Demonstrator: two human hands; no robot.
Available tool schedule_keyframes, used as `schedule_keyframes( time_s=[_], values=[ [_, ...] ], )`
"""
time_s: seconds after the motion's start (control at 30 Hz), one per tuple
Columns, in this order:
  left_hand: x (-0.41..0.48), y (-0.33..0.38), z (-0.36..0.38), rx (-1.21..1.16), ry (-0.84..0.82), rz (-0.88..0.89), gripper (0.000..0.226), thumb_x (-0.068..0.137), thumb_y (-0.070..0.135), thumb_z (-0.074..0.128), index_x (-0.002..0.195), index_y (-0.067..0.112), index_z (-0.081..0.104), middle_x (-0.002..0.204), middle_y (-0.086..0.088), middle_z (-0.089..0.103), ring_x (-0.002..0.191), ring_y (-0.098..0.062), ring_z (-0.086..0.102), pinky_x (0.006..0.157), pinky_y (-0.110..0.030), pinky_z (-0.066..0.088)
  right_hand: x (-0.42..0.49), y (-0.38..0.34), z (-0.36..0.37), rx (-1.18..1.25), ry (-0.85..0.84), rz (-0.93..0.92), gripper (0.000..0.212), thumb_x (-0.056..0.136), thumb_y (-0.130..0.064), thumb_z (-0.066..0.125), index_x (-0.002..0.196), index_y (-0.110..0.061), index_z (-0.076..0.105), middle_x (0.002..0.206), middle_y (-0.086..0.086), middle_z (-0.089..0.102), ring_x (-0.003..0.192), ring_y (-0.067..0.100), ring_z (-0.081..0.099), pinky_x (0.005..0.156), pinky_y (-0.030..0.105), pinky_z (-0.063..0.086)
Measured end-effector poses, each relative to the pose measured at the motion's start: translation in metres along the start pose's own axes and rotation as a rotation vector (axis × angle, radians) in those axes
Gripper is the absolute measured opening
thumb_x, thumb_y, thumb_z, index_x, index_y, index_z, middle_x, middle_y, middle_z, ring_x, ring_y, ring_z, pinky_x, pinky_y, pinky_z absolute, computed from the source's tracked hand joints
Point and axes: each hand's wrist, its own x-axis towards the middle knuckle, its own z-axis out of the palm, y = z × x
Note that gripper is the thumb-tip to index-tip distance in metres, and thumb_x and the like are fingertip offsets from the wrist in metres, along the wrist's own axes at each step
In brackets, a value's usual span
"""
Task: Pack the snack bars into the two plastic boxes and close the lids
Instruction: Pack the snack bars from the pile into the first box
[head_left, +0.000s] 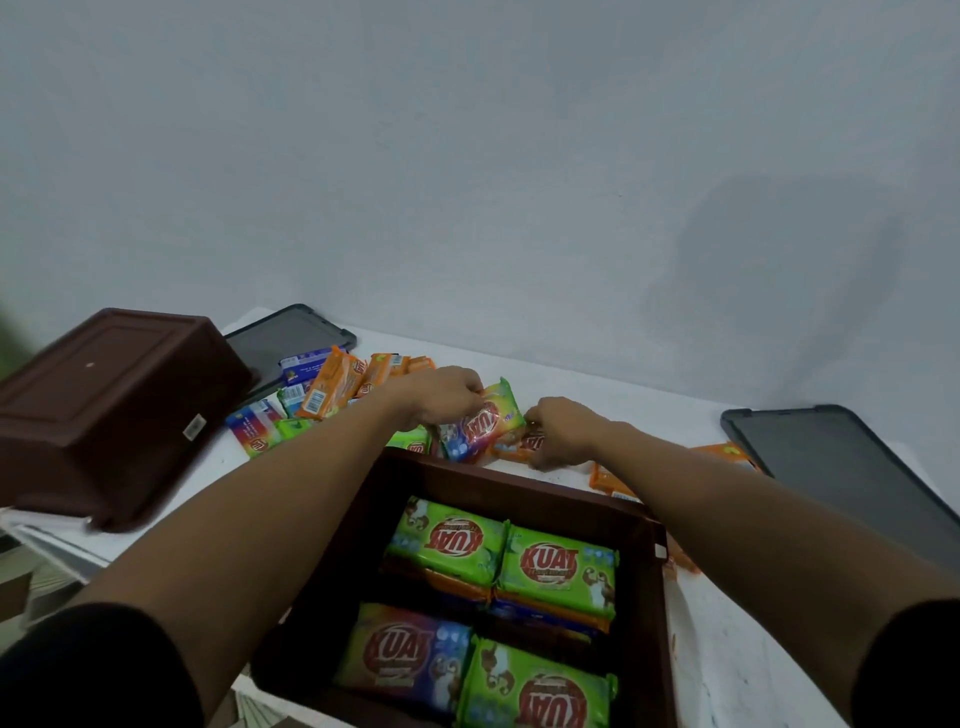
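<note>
An open brown plastic box (644, 597) stands right in front of me, with several green and multicoloured snack bars (558, 569) stacked inside. Beyond its far rim, my left hand (441, 397) grips a multicoloured snack bar (480, 423) lifted at a tilt. My right hand (563, 428) pinches an orange snack bar (522, 447) lying on the table beside it. A second brown box (111, 410) lies upside down at the left. Loose orange, green and blue bars (332, 387) are piled behind my left arm.
Two dark grey lids lie flat on the white table (597, 400): one (283, 343) at the back left, partly under the overturned box, and one (852, 467) at the far right. More orange bars (610, 480) lie beside my right forearm. A plain wall rises behind.
</note>
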Motion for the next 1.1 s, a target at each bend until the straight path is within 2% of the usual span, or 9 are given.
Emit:
schedule_keyframes(
  time_s=[0.07, 0.17, 0.23, 0.3, 0.47, 0.63, 0.8, 0.93, 1.1],
  values=[
    [-0.003, 0.002, 0.0, -0.001, 0.029, 0.025, 0.025, 0.106, 0.03, 0.044, 0.118, 0.011, 0.057, 0.115, -0.009, 0.062, 0.099, -0.017, 0.063, 0.088, -0.039, 0.059, -0.006, 0.003, -0.004, 0.077, 0.008, 0.042, 0.054, 0.078, -0.039, 0.078, 0.124, -0.014, 0.065, 0.107, 0.004, 0.065, 0.094, 0.02, 0.06, 0.082, 0.034, 0.052],
    [-0.007, 0.003, -0.002, -0.113, 0.086, 0.041, 0.023, 0.103, 0.036, 0.048, 0.105, 0.015, 0.057, 0.106, -0.01, 0.063, 0.086, -0.017, 0.062, 0.067, -0.03, 0.05, -0.018, 0.005, -0.015, 0.199, 0.045, 0.101, 0.057, 0.079, -0.038, 0.078, 0.126, -0.01, 0.061, 0.115, 0.009, 0.064, 0.095, 0.022, 0.06, 0.081, 0.034, 0.051],
    [-0.011, 0.001, -0.007, -0.135, 0.044, 0.079, 0.036, 0.093, 0.046, 0.064, 0.112, 0.016, 0.055, 0.107, -0.009, 0.063, 0.089, -0.021, 0.064, 0.068, -0.031, 0.049, -0.029, 0.006, -0.024, 0.33, 0.048, 0.138, 0.056, 0.08, -0.034, 0.077, 0.126, -0.01, 0.056, 0.111, 0.01, 0.063, 0.088, 0.023, 0.064, 0.074, 0.037, 0.054],
    [-0.016, 0.0, -0.013, -0.065, -0.012, 0.137, 0.049, 0.084, 0.041, 0.078, 0.117, 0.017, 0.052, 0.109, -0.008, 0.063, 0.091, -0.022, 0.065, 0.068, -0.03, 0.05, -0.041, 0.005, -0.034, 0.458, 0.027, 0.155, 0.053, 0.081, -0.03, 0.075, 0.125, -0.012, 0.05, 0.107, 0.011, 0.062, 0.078, 0.021, 0.063, 0.065, 0.036, 0.052],
    [-0.031, 0.001, -0.025, 0.125, -0.032, 0.257, 0.058, 0.078, 0.037, 0.084, 0.121, 0.02, 0.048, 0.106, -0.002, 0.063, 0.091, -0.019, 0.066, 0.069, -0.032, 0.053, -0.07, -0.007, -0.058, 0.577, 0.017, 0.165, 0.061, 0.085, -0.029, 0.074, 0.136, -0.018, 0.043, 0.11, 0.012, 0.062, 0.076, 0.019, 0.059, 0.064, 0.033, 0.05],
    [-0.05, -0.001, -0.034, 0.24, -0.036, 0.373, 0.042, 0.077, 0.042, 0.084, 0.107, 0.021, 0.065, 0.1, 0.0, 0.067, 0.091, -0.02, 0.066, 0.074, -0.037, 0.054, -0.099, -0.032, -0.07, 0.545, 0.1, 0.183, 0.057, 0.078, -0.046, 0.082, 0.122, -0.018, 0.058, 0.106, 0.01, 0.065, 0.081, 0.02, 0.062, 0.067, 0.032, 0.051],
    [-0.073, -0.002, -0.04, 0.323, -0.099, 0.442, 0.037, 0.073, 0.046, 0.083, 0.101, 0.024, 0.074, 0.094, 0.003, 0.073, 0.09, -0.02, 0.068, 0.08, -0.042, 0.054, -0.132, -0.057, -0.075, 0.506, 0.161, 0.201, 0.056, 0.073, -0.042, 0.086, 0.121, -0.018, 0.068, 0.103, 0.0, 0.07, 0.082, 0.013, 0.065, 0.069, 0.029, 0.052],
    [-0.091, -0.003, -0.042, 0.342, -0.172, 0.49, 0.032, 0.075, 0.042, 0.086, 0.1, 0.026, 0.074, 0.091, 0.007, 0.074, 0.087, -0.015, 0.069, 0.084, -0.041, 0.055, -0.165, -0.078, -0.078, 0.471, 0.134, 0.23, 0.057, 0.072, -0.043, 0.086, 0.122, -0.024, 0.068, 0.108, -0.008, 0.07, 0.093, 0.009, 0.066, 0.085, 0.034, 0.057],
    [-0.112, -0.001, -0.034, 0.429, -0.249, 0.518, 0.04, 0.07, 0.042, 0.088, 0.104, 0.028, 0.071, 0.091, 0.009, 0.075, 0.085, -0.012, 0.07, 0.082, -0.041, 0.056, -0.204, -0.1, -0.075, 0.486, 0.051, 0.221, 0.045, 0.07, -0.037, 0.089, 0.111, -0.027, 0.074, 0.097, -0.01, 0.076, 0.085, 0.006, 0.073, 0.083, 0.035, 0.061]
  ],
)
